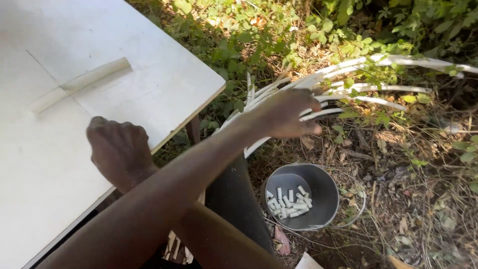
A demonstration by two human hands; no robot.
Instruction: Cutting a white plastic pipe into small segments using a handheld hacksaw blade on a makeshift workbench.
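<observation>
**Beside the white table, reaching for a fresh length of tube**

Beside the white table (149, 65), on its right, I judge the step in hand to be picking the next piece of stock: my right hand (284, 113) stretches out from the table edge to the bundle of long white tubes (368, 79) that fans across the weeds. Its fingers are spread wide over the near ends, touching them but not yet closed on any one; the next move calls for pinching a single tube free of the rest without dragging the whole fan. Below that hand, off the table's corner, a grey bucket (323, 192) holds short cut pieces (291, 201). My left hand (119, 149) rests on the table's front edge, curled into a loose fist; whether it holds anything I cannot tell. One flattened white strip (82, 82) lies further back on the tabletop.
</observation>
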